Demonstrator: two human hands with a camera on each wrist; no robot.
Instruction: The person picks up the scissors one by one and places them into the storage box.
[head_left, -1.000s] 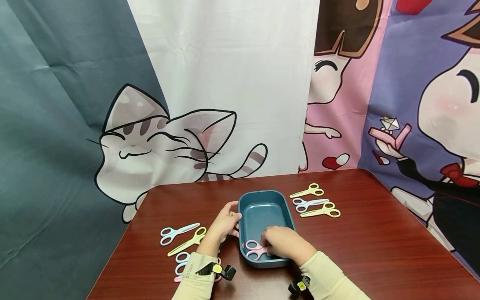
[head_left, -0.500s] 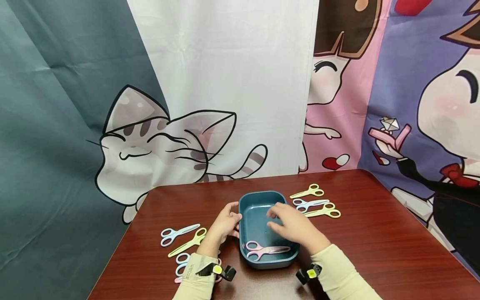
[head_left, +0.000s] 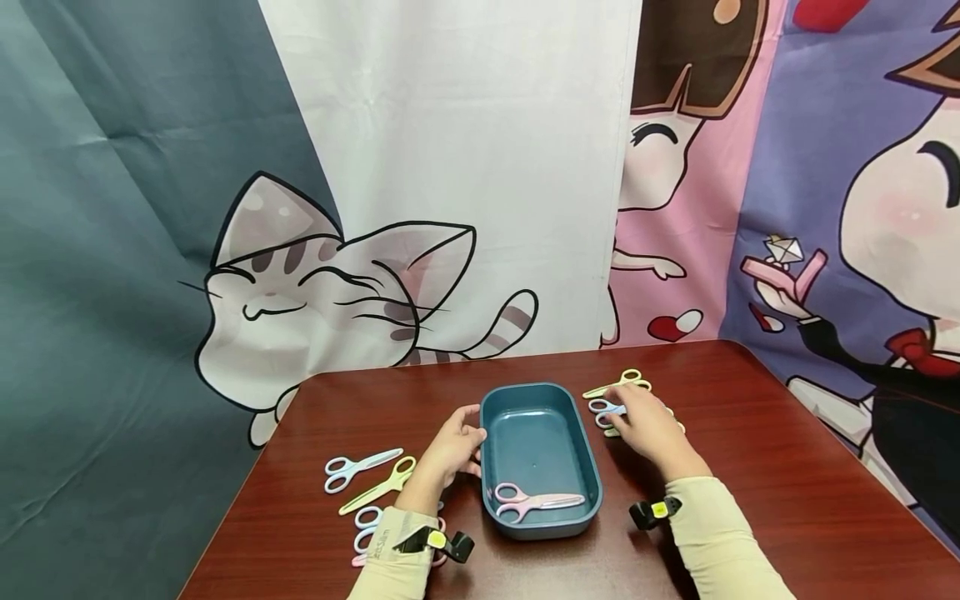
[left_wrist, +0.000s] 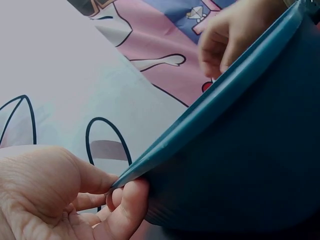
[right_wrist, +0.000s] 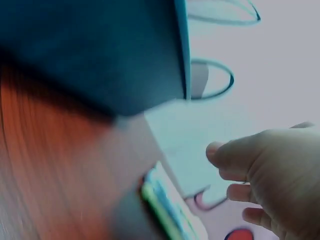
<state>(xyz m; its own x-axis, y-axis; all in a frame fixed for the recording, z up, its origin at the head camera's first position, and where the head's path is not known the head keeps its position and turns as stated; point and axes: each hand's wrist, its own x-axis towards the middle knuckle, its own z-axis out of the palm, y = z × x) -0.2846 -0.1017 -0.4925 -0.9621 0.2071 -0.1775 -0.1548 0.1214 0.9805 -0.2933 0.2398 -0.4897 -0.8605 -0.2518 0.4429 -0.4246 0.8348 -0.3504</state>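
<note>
My left hand pinches the left rim of a teal plastic box, thumb and fingers at its edge in the left wrist view. Inside the box, at the near end, lie pink scissors. To the right of the box my right hand hovers over a group of scissors, its thumb and fingers apart and holding nothing in the right wrist view. Blue scissors lie partly under it. Yellow scissors lie behind these, and another yellow pair is mostly hidden by the hand.
Left of the box, blue scissors and yellow scissors lie on the brown table. More blue and pink scissors there are partly covered by the left forearm. A printed cloth hangs behind the table.
My right hand has let go of the pink scissors inside the box. It has moved out over the rim to the scissors at the right. The left hand stays on the box.
</note>
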